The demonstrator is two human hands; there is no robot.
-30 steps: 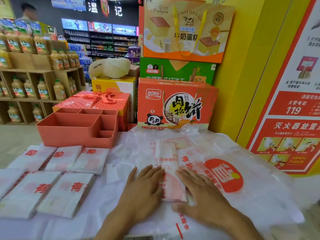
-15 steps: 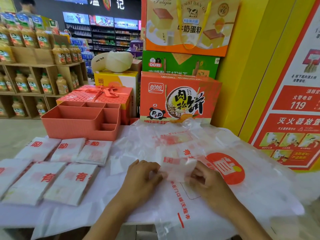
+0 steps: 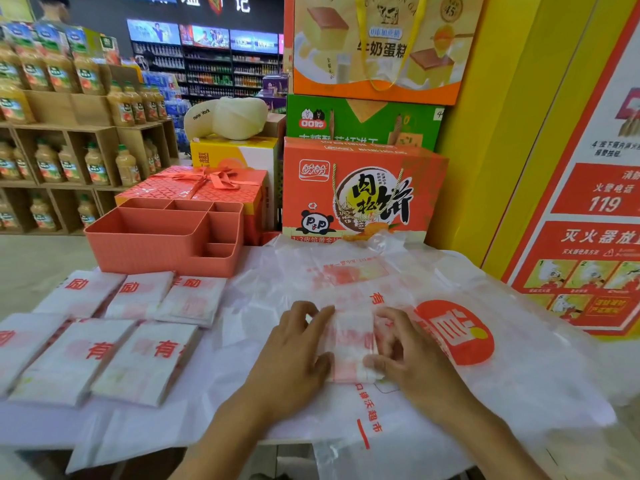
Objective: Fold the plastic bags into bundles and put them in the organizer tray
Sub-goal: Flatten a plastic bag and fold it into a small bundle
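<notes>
A folded white plastic bag bundle [image 3: 351,344] with red print lies on a spread pile of unfolded bags [image 3: 450,386] in the middle of the table. My left hand [image 3: 294,351] holds its left edge between thumb and fingers. My right hand [image 3: 405,355] pinches its right edge with curled fingers. Several finished bundles [image 3: 138,355] lie in two rows on the left. The coral organizer tray [image 3: 152,251] with several compartments stands behind them; no bundle shows inside it.
Behind the table stand a red gift box with a bow [image 3: 197,188], an orange panda box [image 3: 360,195] and stacked cartons. A yellow wall with a red poster [image 3: 588,220] is on the right. Juice shelves [image 3: 69,150] stand at far left.
The long folded strip that my flat hands pressed down has been folded shorter into a compact bundle. Both hands now pinch its sides instead of lying flat.
</notes>
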